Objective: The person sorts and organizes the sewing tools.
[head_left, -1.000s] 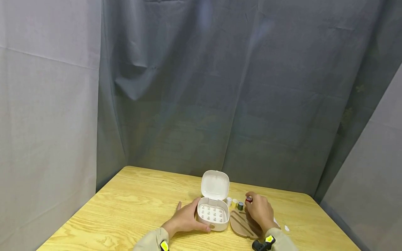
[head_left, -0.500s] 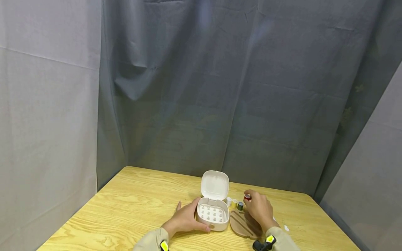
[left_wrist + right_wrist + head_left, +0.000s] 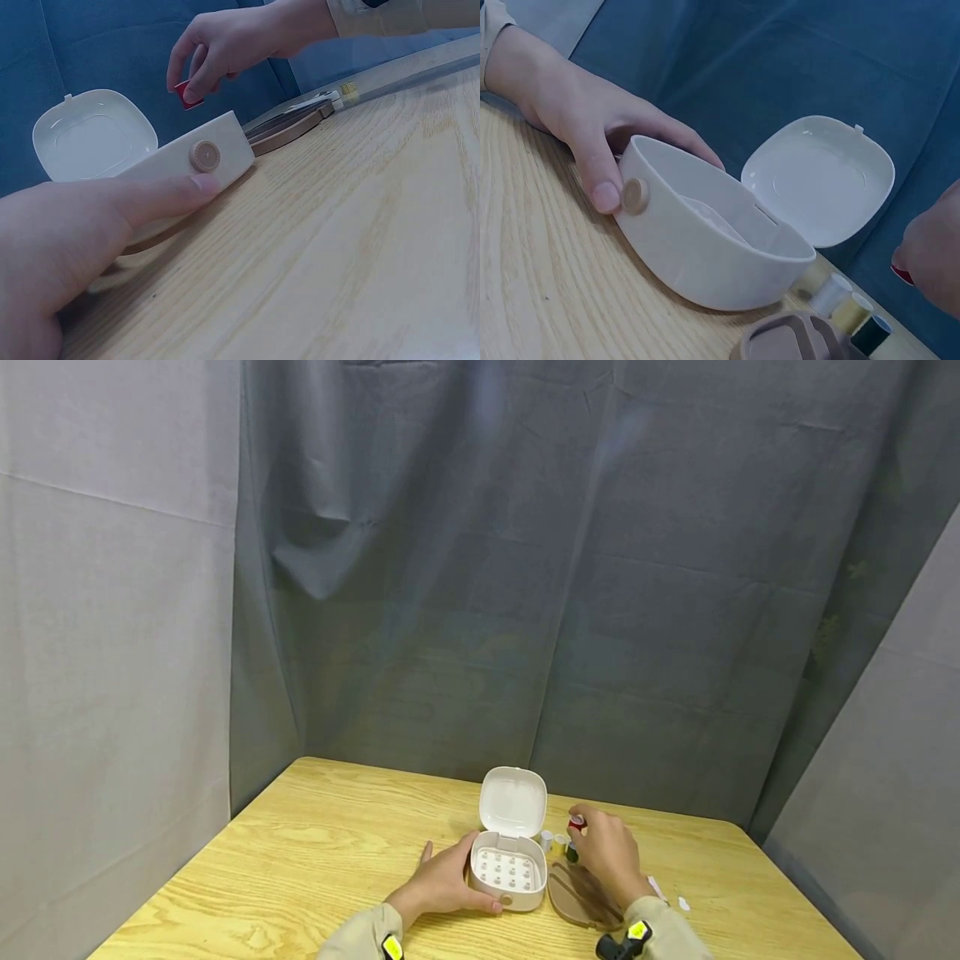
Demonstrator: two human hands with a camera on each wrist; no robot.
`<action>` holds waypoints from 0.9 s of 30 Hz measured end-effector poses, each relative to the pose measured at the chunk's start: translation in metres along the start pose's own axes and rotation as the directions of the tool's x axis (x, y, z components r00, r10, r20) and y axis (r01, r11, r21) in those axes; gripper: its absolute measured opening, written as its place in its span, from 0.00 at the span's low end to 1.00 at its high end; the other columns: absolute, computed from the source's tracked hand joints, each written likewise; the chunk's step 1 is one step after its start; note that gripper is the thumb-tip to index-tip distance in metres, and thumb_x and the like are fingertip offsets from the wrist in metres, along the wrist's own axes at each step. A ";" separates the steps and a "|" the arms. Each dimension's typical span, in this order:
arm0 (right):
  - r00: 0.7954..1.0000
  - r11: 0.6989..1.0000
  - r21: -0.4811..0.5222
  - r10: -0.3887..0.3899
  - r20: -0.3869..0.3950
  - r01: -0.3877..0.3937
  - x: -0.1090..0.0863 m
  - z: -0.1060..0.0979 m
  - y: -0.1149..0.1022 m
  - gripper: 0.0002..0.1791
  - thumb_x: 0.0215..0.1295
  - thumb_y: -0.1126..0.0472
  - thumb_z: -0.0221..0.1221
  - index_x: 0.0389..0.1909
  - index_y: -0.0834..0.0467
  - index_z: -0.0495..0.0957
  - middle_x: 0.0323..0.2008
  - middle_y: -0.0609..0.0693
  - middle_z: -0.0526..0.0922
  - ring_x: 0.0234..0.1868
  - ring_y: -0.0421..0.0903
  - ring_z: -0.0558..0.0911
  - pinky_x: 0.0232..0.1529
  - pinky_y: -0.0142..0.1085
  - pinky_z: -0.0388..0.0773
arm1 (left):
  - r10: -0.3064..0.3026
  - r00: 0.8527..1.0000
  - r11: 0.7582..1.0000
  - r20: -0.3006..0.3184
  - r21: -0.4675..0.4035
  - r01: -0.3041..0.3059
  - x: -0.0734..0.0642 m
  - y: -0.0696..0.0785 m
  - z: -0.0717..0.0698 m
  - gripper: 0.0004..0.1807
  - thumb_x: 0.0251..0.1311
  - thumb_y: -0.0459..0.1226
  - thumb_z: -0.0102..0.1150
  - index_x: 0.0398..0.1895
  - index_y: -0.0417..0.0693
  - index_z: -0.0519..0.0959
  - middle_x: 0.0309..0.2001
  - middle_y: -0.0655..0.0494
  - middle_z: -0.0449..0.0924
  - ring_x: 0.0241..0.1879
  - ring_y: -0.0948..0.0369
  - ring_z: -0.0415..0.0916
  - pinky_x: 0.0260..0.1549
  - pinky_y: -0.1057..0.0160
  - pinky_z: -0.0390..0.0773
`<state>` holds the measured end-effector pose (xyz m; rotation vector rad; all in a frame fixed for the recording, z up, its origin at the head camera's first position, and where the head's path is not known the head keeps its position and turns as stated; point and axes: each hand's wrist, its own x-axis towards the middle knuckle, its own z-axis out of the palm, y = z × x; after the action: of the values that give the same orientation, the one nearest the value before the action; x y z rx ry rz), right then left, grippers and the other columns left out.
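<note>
A white sewing box [image 3: 517,902] stands on the table with its lid [image 3: 513,800] raised; rows of small pegs line its floor. My left hand [image 3: 444,881] grips the box's left side, the thumb lying along the front beside a round brown button [image 3: 205,156]. Between thumb and fingers, my right hand [image 3: 609,853] pinches a red thread spool [image 3: 577,822], lifted above the table to the right of the box. Below it stand a white spool [image 3: 831,293], a yellow spool [image 3: 852,312] and a dark green spool [image 3: 871,334] in a row.
Right of the box lies a brown grooved tray [image 3: 567,900], partly under my right forearm. A small white piece [image 3: 683,903] lies farther right on the wooden table [image 3: 285,860]. Grey curtains [image 3: 420,610] hang behind and at both sides.
My right hand has lifted the red thread spool and moved it left, toward the box. The left hand and the box have stayed in place.
</note>
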<state>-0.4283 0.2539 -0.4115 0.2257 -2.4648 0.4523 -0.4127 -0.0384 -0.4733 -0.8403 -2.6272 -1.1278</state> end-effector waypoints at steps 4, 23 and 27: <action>1.000 1.000 0.008 -0.017 -0.019 0.017 0.001 -0.002 -0.006 0.14 0.61 0.62 0.72 0.48 0.57 0.88 0.39 0.53 0.89 0.35 0.53 0.87 0.30 0.51 0.82 | -0.019 1.000 1.000 0.008 -0.005 0.019 0.001 0.001 -0.001 0.63 0.40 0.65 0.80 0.78 0.48 0.62 0.70 0.52 0.74 0.70 0.50 0.68 0.66 0.21 0.36; 0.998 0.998 0.035 -0.059 -0.024 0.060 0.004 -0.002 -0.031 0.14 0.61 0.62 0.72 0.48 0.56 0.87 0.39 0.51 0.89 0.26 0.45 0.77 0.22 0.42 0.75 | -0.045 0.999 0.999 0.016 -0.001 0.045 0.000 0.000 0.001 0.64 0.39 0.66 0.80 0.78 0.49 0.61 0.70 0.53 0.74 0.70 0.50 0.69 0.67 0.23 0.37; 0.997 0.996 0.046 -0.077 -0.028 0.078 0.004 -0.003 -0.035 0.15 0.61 0.62 0.72 0.49 0.56 0.87 0.38 0.50 0.89 0.26 0.45 0.77 0.22 0.42 0.73 | -0.042 0.999 0.999 0.012 -0.001 0.042 0.001 0.001 0.000 0.64 0.39 0.66 0.80 0.78 0.50 0.62 0.69 0.53 0.74 0.70 0.50 0.69 0.67 0.22 0.37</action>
<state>-0.4205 0.2226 -0.3972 0.3313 -2.4119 0.4776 -0.4128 -0.0378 -0.4721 -0.7984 -2.6666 -1.1376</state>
